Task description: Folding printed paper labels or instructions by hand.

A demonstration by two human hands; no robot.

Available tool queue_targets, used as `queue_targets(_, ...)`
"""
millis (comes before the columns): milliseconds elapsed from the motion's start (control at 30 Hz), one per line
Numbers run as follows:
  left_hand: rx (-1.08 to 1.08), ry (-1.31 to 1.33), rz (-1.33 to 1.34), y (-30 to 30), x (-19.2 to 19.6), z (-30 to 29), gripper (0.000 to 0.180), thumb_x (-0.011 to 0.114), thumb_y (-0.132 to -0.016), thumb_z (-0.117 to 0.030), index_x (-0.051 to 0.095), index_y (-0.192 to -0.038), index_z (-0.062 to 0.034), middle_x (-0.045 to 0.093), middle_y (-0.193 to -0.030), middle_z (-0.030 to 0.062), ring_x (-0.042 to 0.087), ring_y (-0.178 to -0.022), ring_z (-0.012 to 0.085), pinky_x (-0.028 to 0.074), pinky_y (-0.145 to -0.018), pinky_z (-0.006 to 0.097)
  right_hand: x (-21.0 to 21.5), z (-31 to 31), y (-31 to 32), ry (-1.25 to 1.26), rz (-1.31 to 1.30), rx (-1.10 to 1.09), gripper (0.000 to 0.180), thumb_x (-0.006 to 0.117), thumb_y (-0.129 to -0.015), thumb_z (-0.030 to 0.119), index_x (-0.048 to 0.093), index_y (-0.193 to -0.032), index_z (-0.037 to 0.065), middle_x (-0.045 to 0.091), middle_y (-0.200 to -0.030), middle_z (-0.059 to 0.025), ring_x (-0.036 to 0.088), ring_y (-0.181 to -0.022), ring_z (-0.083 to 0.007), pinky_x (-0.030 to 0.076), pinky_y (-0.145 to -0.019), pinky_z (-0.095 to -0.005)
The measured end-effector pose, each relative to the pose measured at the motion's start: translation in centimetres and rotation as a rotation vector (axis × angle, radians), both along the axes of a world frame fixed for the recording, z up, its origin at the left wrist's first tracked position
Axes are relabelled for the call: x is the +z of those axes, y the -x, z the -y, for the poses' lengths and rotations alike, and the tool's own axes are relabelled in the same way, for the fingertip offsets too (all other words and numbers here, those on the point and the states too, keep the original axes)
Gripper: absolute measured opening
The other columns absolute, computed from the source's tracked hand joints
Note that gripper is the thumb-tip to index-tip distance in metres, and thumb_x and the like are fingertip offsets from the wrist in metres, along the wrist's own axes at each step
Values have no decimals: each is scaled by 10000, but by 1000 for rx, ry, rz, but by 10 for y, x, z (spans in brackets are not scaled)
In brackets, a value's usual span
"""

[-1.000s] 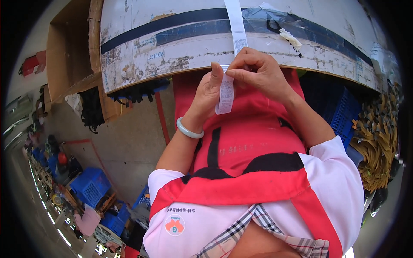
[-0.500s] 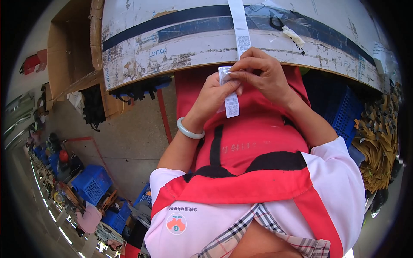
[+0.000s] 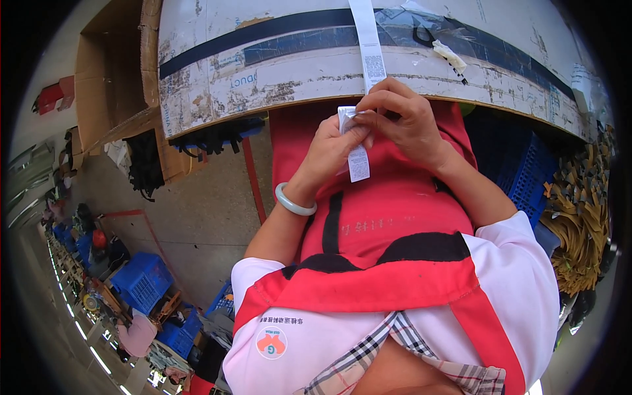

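Note:
A long white printed label strip (image 3: 370, 43) runs down across the worktable and over its front edge to my hands. My left hand (image 3: 331, 150) is closed around a small folded stack of these labels (image 3: 359, 164), its lower end hanging below my fingers in front of the red apron. The thumb lies across the stack. Just to its right, my right hand (image 3: 413, 125) is closed in a pinch on the label strip near the stack's upper end. Its fingertips almost meet the left thumb, and they partly hide the strip there.
The worn white worktable (image 3: 296, 82) has dark bands along it, with clear plastic and a crumpled white piece (image 3: 449, 56) at right. An open cardboard box (image 3: 112, 72) stands at left. Beneath the table at right is a blue crate (image 3: 526, 174) beside stacked brown pieces (image 3: 582, 224).
Both hands stay close together on the label strip. My left hand has shifted slightly to the right with the folded stack, and my right fingers have moved a little.

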State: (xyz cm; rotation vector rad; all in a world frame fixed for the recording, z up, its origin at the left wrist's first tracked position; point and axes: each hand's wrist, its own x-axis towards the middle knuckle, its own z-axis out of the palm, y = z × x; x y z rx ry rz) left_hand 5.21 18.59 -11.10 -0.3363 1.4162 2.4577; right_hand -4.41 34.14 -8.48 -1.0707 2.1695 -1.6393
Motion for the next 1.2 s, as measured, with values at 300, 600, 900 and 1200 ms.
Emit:
queue_targets(300, 0, 47, -6, -2, 1, -2, 141, 576, -999, -191, 619, -993, -56, 631, -805, 6, 566, -688, 58, 437, -593, 209, -1, -1, 0, -65, -116, -6, 101, 743, -802, 54, 682, -882, 66, 616, -859, -54, 622, -771, -208, 496, -656, -308)
queue_targets(600, -2, 154, -45, -4, -5, -3, 154, 571, -1004, -193, 622, -989, -49, 626, -807, -1, 552, -686, 50, 430, -591, 207, 9, -2, 6, -88, 252, 109, 90, 724, -847, 55, 655, -877, 6, 583, -863, -66, 609, -698, -136, 480, -643, -256)
queue_targets(900, -16, 158, -34, -4, -8, -1, 175, 571, -1005, -210, 615, -944, -52, 623, -807, -5, 547, -689, 49, 427, -593, 205, 9, -7, 9, -120, 376, 106, 78, 707, -865, 53, 647, -867, 2, 588, -879, -43, 614, -726, -108, 486, -670, -247)
queue_targets(1200, -67, 97, 49, -5, 5, -5, 214, 527, -1027, -238, 566, -915, -60, 483, -719, -39, 431, -620, 37, 339, -533, 197, 14, -12, 13, -164, 314, 195, 101, 742, -849, 96, 664, -869, 35, 544, -870, 0, 529, -769, -76, 430, -674, -220)
